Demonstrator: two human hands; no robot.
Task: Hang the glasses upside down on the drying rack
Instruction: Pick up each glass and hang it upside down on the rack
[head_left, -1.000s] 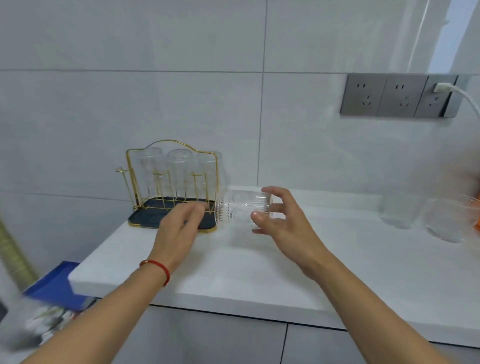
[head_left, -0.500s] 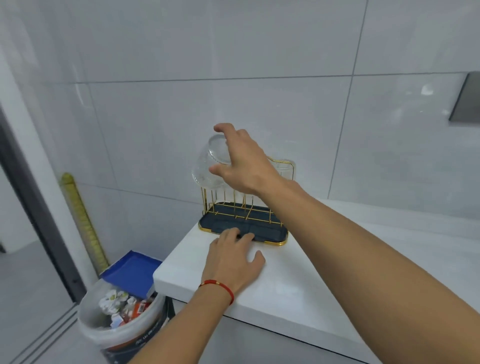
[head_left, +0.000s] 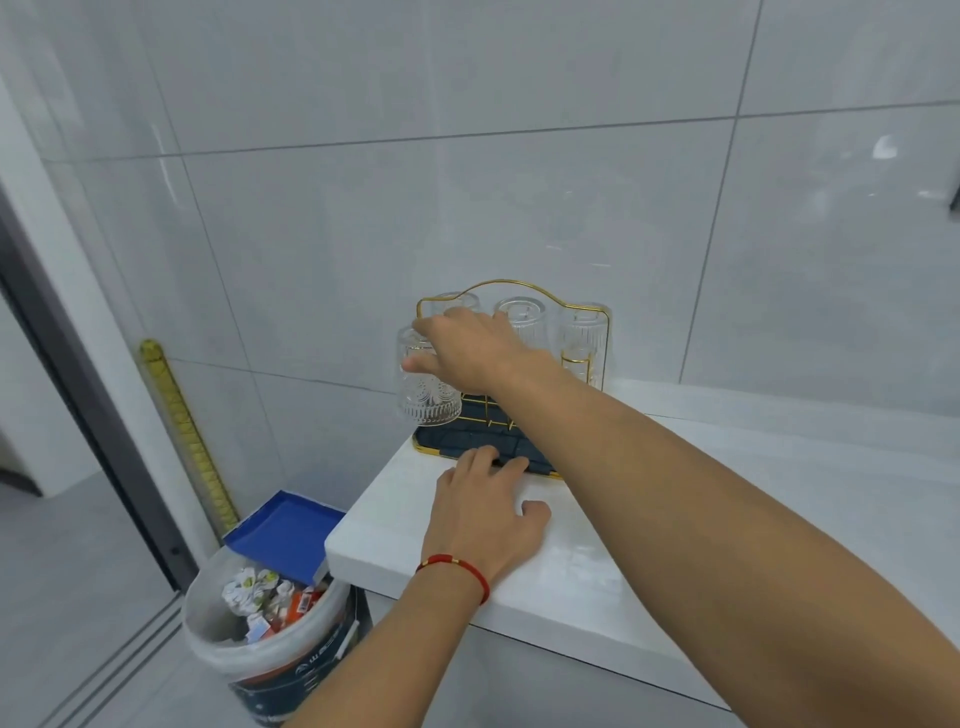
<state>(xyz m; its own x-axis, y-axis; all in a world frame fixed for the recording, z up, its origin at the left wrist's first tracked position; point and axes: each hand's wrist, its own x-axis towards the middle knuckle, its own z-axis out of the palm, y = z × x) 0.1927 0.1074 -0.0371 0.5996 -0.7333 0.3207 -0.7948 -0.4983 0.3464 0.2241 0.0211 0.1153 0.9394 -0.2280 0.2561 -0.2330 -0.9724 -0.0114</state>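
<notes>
A gold wire drying rack (head_left: 511, 286) with a dark tray stands at the left end of the white counter (head_left: 675, 493), against the tiled wall. Three clear glasses hang upside down along its back row, the right one (head_left: 583, 338) fully visible. My right hand (head_left: 470, 353) grips the base of another patterned clear glass (head_left: 428, 400), held upside down over the rack's front-left peg. My left hand (head_left: 485, 512) lies flat on the counter with its fingertips on the tray's front edge.
A white bucket (head_left: 260, 634) full of rubbish stands on the floor below the counter's left end, with a blue lid (head_left: 285, 530) behind it. A yellow pole (head_left: 182, 436) leans against the wall beside a dark door frame.
My right hand has turned the glass mouth-down and lowered it over the rack's front-left peg. My left hand stays flat at the tray's edge. The view has shifted closer.
</notes>
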